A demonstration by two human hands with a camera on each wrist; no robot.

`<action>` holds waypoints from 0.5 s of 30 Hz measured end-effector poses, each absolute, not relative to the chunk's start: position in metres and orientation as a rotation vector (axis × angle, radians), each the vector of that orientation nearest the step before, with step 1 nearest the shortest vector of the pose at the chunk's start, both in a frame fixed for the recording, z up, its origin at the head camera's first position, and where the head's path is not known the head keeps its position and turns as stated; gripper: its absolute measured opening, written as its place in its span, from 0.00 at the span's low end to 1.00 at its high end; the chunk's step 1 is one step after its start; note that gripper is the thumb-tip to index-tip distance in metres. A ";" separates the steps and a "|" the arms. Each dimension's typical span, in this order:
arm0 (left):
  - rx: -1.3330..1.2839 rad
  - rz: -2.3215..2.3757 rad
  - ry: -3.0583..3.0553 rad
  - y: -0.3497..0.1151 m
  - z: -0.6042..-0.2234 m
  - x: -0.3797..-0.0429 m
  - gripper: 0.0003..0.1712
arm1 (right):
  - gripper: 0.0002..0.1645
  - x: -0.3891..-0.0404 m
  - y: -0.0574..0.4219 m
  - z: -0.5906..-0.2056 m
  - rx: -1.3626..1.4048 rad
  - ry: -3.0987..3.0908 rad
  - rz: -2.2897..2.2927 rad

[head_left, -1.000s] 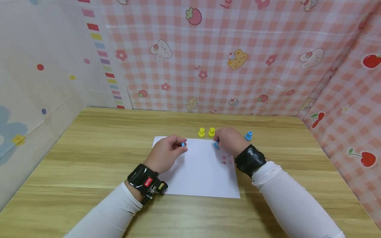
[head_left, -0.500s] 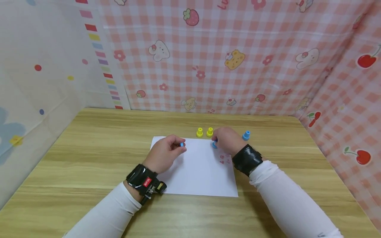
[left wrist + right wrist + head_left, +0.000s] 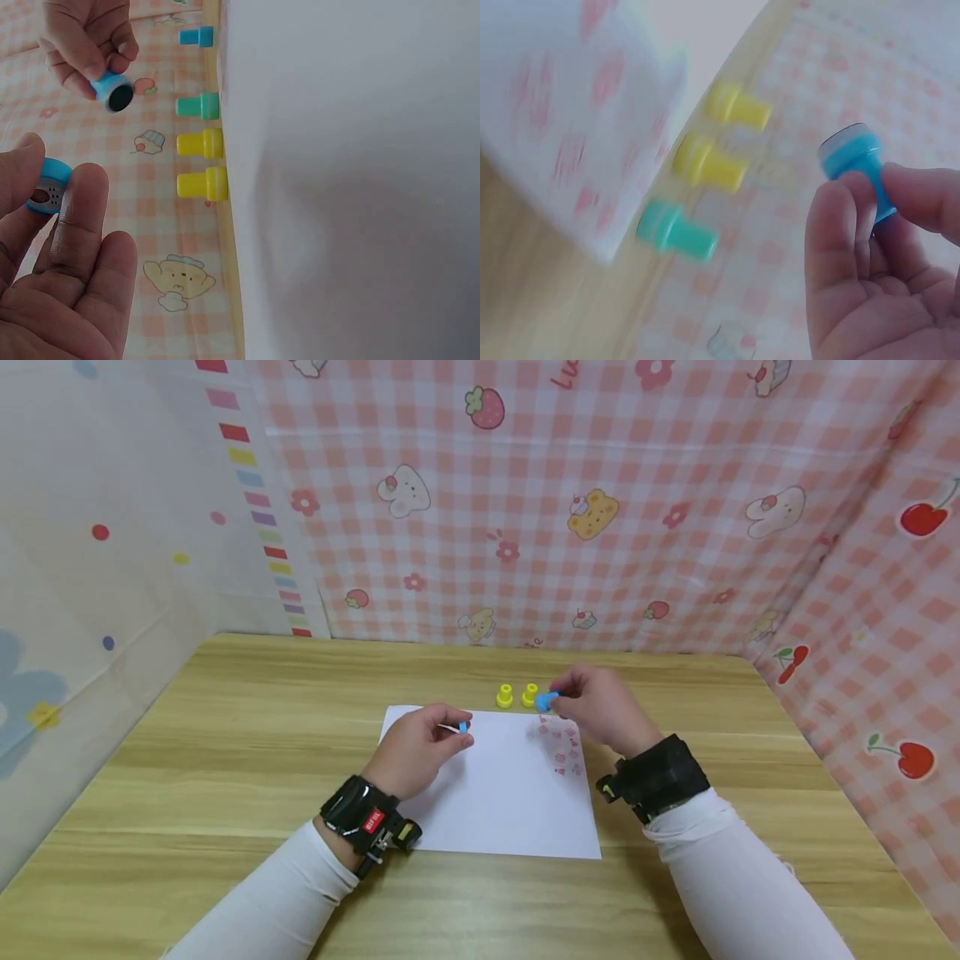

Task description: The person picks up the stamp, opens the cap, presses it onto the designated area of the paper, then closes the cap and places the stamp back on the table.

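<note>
My left hand [image 3: 416,747] pinches a small round blue cap [image 3: 51,176] between thumb and fingers, above the left part of a white paper sheet [image 3: 495,802]. Its grey face with a small pattern shows in the left wrist view. My right hand [image 3: 611,710] grips a blue toy stamp [image 3: 859,154] by its narrow handle, over the sheet's far right corner. The stamp's dark round face points away from the palm. Small red prints [image 3: 558,747] dot the sheet's upper right area, below my right hand.
Two yellow stamps [image 3: 517,697] stand on the wooden table [image 3: 262,718] behind the sheet. Beside them are a green stamp [image 3: 199,106] and another blue stamp [image 3: 196,36], both hidden by my right hand in the head view. A pink checked cloth [image 3: 480,527] hangs behind the table.
My right hand has lifted the blue stamp off the sheet and tilted it, moving back and right, uncovering more red prints. My left hand stays put with the cap.
</note>
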State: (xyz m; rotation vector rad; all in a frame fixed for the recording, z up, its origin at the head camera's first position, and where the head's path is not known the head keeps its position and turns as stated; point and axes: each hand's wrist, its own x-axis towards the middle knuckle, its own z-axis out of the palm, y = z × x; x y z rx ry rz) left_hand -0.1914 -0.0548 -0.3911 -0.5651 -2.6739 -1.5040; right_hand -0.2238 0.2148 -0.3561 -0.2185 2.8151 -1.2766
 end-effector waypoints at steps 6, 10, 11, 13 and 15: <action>-0.583 -1.567 -2.665 -0.052 -0.390 -0.189 0.15 | 0.10 -0.198 0.194 -0.359 -0.276 2.533 -1.513; -0.635 -1.639 -2.650 -0.050 -0.389 -0.188 0.17 | 0.11 -0.186 0.180 -0.361 -0.334 2.456 -1.544; -0.647 -1.646 -2.651 -0.050 -0.389 -0.187 0.16 | 0.11 -0.183 0.177 -0.360 -0.343 2.448 -1.554; -0.663 -1.647 -2.651 -0.049 -0.389 -0.187 0.14 | 0.10 -0.179 0.172 -0.358 -0.359 2.433 -1.575; -0.676 -1.641 -2.649 -0.048 -0.389 -0.186 0.13 | 0.10 -0.174 0.168 -0.351 -0.369 2.420 -1.596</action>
